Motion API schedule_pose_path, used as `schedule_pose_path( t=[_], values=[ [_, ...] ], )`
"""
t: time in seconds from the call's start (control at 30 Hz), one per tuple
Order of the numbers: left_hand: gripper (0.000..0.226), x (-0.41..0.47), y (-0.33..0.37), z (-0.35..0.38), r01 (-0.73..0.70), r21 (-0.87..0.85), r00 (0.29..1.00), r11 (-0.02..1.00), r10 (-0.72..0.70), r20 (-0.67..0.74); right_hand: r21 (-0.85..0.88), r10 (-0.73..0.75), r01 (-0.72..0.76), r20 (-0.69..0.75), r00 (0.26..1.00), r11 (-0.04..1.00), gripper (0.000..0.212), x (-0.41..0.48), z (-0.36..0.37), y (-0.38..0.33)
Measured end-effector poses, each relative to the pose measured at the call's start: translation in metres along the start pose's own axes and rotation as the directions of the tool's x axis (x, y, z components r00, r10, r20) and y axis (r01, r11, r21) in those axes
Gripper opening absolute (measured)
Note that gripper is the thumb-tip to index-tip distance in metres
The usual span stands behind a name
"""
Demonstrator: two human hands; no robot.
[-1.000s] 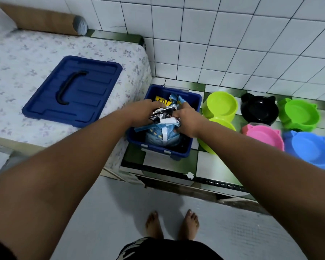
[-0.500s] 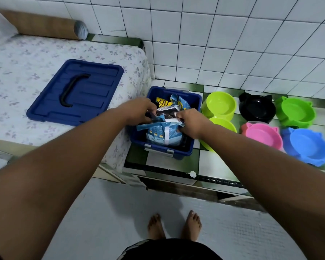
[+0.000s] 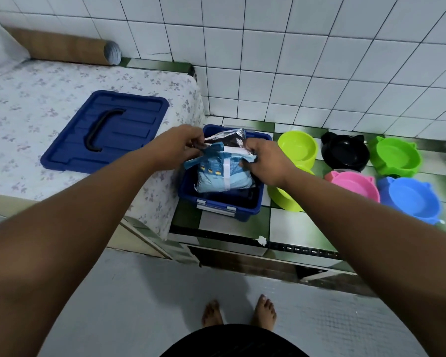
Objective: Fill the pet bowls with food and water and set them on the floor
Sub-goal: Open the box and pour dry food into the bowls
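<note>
Left hand: our left hand (image 3: 177,145) has its grip closed on the top left corner of the food bag (image 3: 222,173), fingers pinching the crumpled foil edge.
Right hand: our right hand (image 3: 264,161) has its grip clamped on the bag's top right corner, fingers curled over the fold.
Food bag: light blue with a crinkled silver top, and we hold it upright between both hands, its lower part down inside the blue bin (image 3: 224,202).
Blue bin: it stands open on the tiled surface (image 3: 289,228), just beside the bed (image 3: 23,104), with its latch facing us.
Lid: the blue lid (image 3: 106,130) lies flat on the flowered bedcover, handle up, apart from the bin.
Bowls: all six sit on the surface to the right of the bin. Along the wall are a lime bowl (image 3: 298,148), a black bowl (image 3: 345,153) and a green bowl (image 3: 397,157). Nearer us are a second lime bowl (image 3: 283,199), partly hidden under our right forearm, a pink bowl (image 3: 355,185) and a blue bowl (image 3: 412,199).
Cardboard tube: the cardboard tube (image 3: 62,48) lies along the wall at the far side of the bed.
Feet: our bare feet (image 3: 211,313) stand on the grey floor below.
</note>
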State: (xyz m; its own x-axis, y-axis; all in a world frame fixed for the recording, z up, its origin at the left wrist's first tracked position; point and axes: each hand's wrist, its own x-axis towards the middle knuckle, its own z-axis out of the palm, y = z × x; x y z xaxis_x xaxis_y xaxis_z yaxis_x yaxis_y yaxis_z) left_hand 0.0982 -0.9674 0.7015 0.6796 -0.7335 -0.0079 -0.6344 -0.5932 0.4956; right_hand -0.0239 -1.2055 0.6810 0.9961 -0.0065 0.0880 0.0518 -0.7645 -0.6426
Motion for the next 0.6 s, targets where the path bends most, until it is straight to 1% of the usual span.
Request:
schedule_pose_path(
  t=[0.07,0.1,0.17,0.23,0.27,0.33,0.37,0.4,0.47,0.53,0.6],
  values=[
    [0.025,-0.001,0.003,-0.011,-0.035,-0.079,0.998,0.996,0.031,-0.045,0.021,-0.010,0.012,-0.076,0.997,1.000,0.035,0.002,-0.012,-0.006],
    [0.028,0.000,0.005,-0.016,-0.045,-0.124,0.997,0.991,0.037,-0.071,0.018,-0.024,0.026,-0.107,0.994,1.000,0.040,0.003,-0.020,-0.010],
    [0.034,0.003,0.010,-0.026,-0.041,-0.271,0.989,0.962,0.001,-0.146,0.013,-0.065,0.068,-0.153,0.986,0.998,0.036,0.007,-0.037,-0.022],
    [0.036,0.009,0.019,-0.035,-0.070,-0.407,0.968,0.911,-0.037,-0.250,-0.003,-0.128,0.130,-0.193,0.973,0.992,0.032,0.011,-0.057,-0.034],
    [0.035,0.012,0.026,-0.039,-0.105,-0.483,0.955,0.869,-0.048,-0.294,-0.019,-0.151,0.150,-0.212,0.965,0.988,0.031,0.012,-0.068,-0.040],
    [0.033,0.018,0.041,-0.048,-0.199,-0.652,0.937,0.732,-0.052,-0.345,-0.040,-0.163,0.158,-0.256,0.953,0.987,0.030,0.016,-0.091,-0.051],
    [0.036,0.021,0.048,-0.053,-0.238,-0.705,0.931,0.669,-0.051,-0.363,-0.038,-0.160,0.155,-0.281,0.946,0.987,0.030,0.017,-0.103,-0.055],
    [0.044,0.025,0.054,-0.056,-0.255,-0.737,0.929,0.626,-0.052,-0.365,-0.040,-0.155,0.150,-0.307,0.939,0.988,0.029,0.017,-0.114,-0.059],
    [0.065,0.032,0.064,-0.058,-0.221,-0.789,0.951,0.573,-0.052,-0.304,-0.051,-0.141,0.131,-0.365,0.920,0.990,0.026,0.014,-0.134,-0.064],
    [0.084,0.040,0.072,-0.048,-0.117,-0.830,0.984,0.545,-0.052,-0.173,-0.029,-0.111,0.109,-0.418,0.902,0.994,0.023,0.008,-0.149,-0.060],
    [0.093,0.047,0.084,-0.030,-0.021,-0.842,0.998,0.539,-0.035,-0.047,0.009,-0.063,0.075,-0.451,0.890,0.997,0.024,0.000,-0.159,-0.049]
  ],
)
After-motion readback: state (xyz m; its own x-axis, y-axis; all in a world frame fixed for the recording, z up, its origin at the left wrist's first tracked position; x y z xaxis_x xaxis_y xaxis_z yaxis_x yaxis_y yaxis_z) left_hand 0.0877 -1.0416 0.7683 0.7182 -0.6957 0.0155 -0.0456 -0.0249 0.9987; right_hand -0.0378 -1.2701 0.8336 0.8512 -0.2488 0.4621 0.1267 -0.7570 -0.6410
